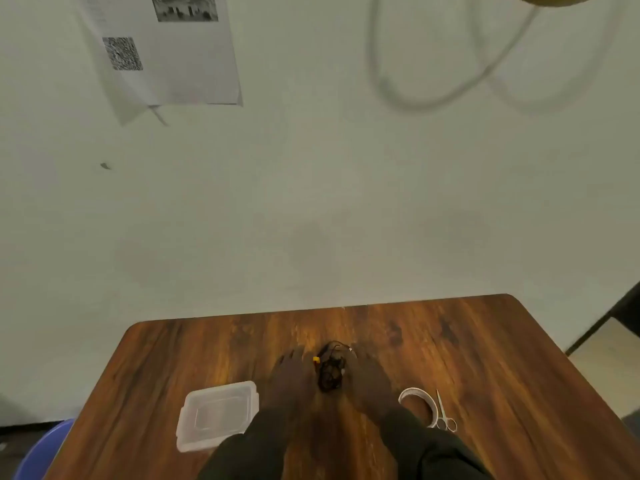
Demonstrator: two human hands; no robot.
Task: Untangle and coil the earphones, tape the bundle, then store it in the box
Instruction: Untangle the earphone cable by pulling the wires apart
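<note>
A tangled bundle of black earphones (330, 371) with a small yellow piece lies on the wooden table (485, 358), near its middle. My left hand (291, 375) lies just left of the tangle and my right hand (370, 379) just right of it. Both hands are blurred, with fingers stretched forward along the bundle's sides. Whether the fingertips touch the wire is unclear. A clear plastic box (218, 415) with its lid on sits to the left of my left forearm. A roll of white tape (417, 398) lies to the right of my right forearm.
Small metal scissors (444, 415) lie next to the tape roll. The table's far edge meets a pale wall with a printed sheet (173, 53) and a hanging white cable (450, 91). A blue bin (41, 452) stands at the lower left, beside the table.
</note>
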